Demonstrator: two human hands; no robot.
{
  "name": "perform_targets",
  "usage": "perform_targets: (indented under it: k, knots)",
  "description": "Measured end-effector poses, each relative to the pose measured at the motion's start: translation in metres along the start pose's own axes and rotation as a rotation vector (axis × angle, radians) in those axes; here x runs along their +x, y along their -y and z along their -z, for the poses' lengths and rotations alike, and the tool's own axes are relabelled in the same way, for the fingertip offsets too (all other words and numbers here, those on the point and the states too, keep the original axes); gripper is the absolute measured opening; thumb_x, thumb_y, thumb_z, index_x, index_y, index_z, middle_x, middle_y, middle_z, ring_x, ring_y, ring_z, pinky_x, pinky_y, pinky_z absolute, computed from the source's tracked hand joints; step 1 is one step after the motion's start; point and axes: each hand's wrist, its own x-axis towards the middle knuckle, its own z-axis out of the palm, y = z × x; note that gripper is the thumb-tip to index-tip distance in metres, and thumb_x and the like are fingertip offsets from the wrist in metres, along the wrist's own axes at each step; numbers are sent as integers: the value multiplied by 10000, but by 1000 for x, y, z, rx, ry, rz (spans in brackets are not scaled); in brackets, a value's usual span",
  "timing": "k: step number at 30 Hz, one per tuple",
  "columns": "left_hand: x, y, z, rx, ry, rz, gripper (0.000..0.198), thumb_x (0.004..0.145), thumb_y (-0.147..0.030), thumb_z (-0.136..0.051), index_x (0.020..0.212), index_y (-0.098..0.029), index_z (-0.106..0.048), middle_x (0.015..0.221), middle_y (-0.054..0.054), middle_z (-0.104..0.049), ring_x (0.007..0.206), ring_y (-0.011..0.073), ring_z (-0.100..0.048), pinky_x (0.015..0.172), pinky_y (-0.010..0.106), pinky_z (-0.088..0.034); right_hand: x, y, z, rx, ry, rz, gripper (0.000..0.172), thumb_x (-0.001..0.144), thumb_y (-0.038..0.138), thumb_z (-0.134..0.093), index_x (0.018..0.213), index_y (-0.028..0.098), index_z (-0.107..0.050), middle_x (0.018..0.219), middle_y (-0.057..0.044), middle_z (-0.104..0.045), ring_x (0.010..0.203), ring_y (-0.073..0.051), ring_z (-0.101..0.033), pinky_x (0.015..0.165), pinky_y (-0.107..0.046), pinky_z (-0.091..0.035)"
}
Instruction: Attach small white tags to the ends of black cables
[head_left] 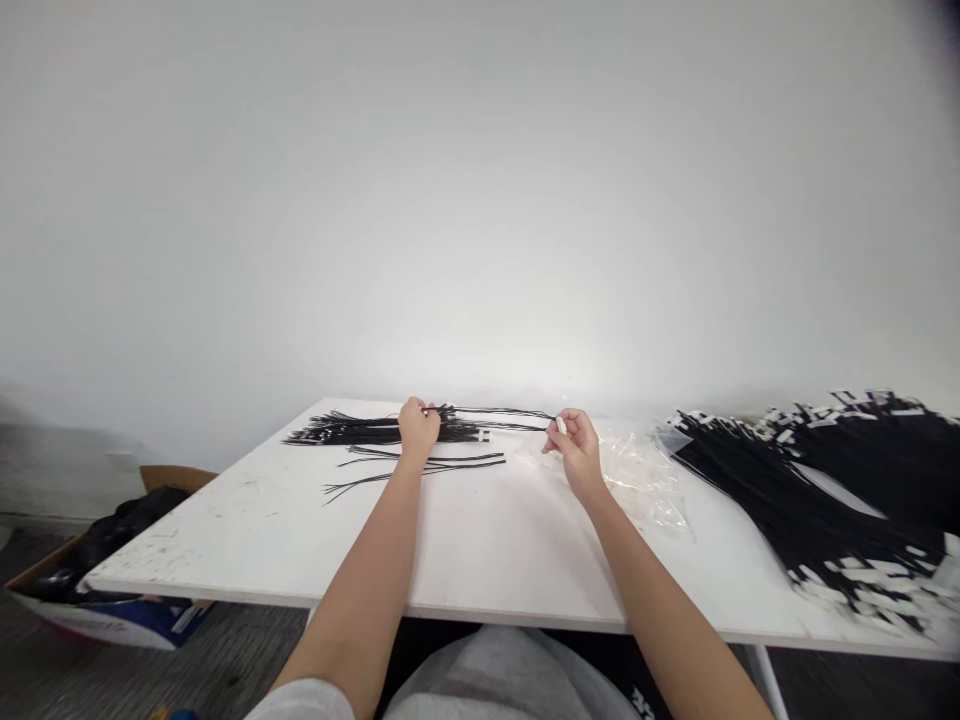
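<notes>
Thin black wires (502, 411) stretch between my two hands above the white table. My left hand (418, 428) is closed on their left part, over a bundle of black cables (337, 430) lying on the table. At their right end, my right hand (576, 445) pinches a small white connector (561, 425). A few loose black wires (465, 462) lie on the table just in front of the bundle. Beside my right hand rests a clear plastic bag (649, 480); its contents are hard to make out.
Large piles of black cables with white ends (787, 490) cover the right side of the white table (495, 560). On the floor at the left stands an open cardboard box (142, 625) with black items. A pale wall rises behind the table.
</notes>
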Motion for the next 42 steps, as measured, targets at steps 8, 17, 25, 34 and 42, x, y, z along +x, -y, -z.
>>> perform_targets:
  k: [8, 17, 25, 34, 42]
  knots:
    - [0, -3, -2, -376, -12, 276, 215, 742, -386, -531, 661, -214, -431, 503, -15, -445, 562, 171, -524, 540, 261, -377, -3, -3, 2, -69, 104, 61, 183, 799, 393, -528, 793, 216, -482, 561, 56, -465, 510, -90, -461, 537, -244, -416]
    - [4, -11, 1, -915, 9, 598, 178, 663, -275, -615, 683, -184, -463, 460, -65, -398, 334, 92, -423, 381, 223, -363, -6, -5, -1, -160, 160, 36, 197, 824, 412, -492, 833, 216, -495, 542, 40, -505, 525, -104, -445, 540, -242, -375]
    - [9, -13, 7, -1175, 3, 727, 147, 647, -62, -517, 674, -176, -429, 487, -52, -409, 418, 80, -471, 446, 207, -414, -6, 0, -2, -196, 134, 9, 231, 812, 393, -502, 962, 220, -528, 590, 26, -580, 603, -124, -499, 618, -259, -379]
    - [10, -15, 12, -1346, 137, 805, 257, 583, 49, -468, 694, -169, -393, 518, -53, -399, 382, 29, -370, 388, 142, -320, 3, -3, 2, 74, -31, -88, 228, 785, 379, -524, 935, 211, -560, 651, -3, -647, 769, -164, -596, 819, -334, -395]
    - [7, -15, 17, -1347, 313, 769, 250, 583, -1, -518, 667, -184, -369, 451, -91, -276, 308, 33, -254, 324, 161, -192, 3, 3, 0, 275, -65, -74, 232, 785, 396, -529, 924, 211, -534, 686, -13, -645, 718, -157, -619, 787, -350, -448]
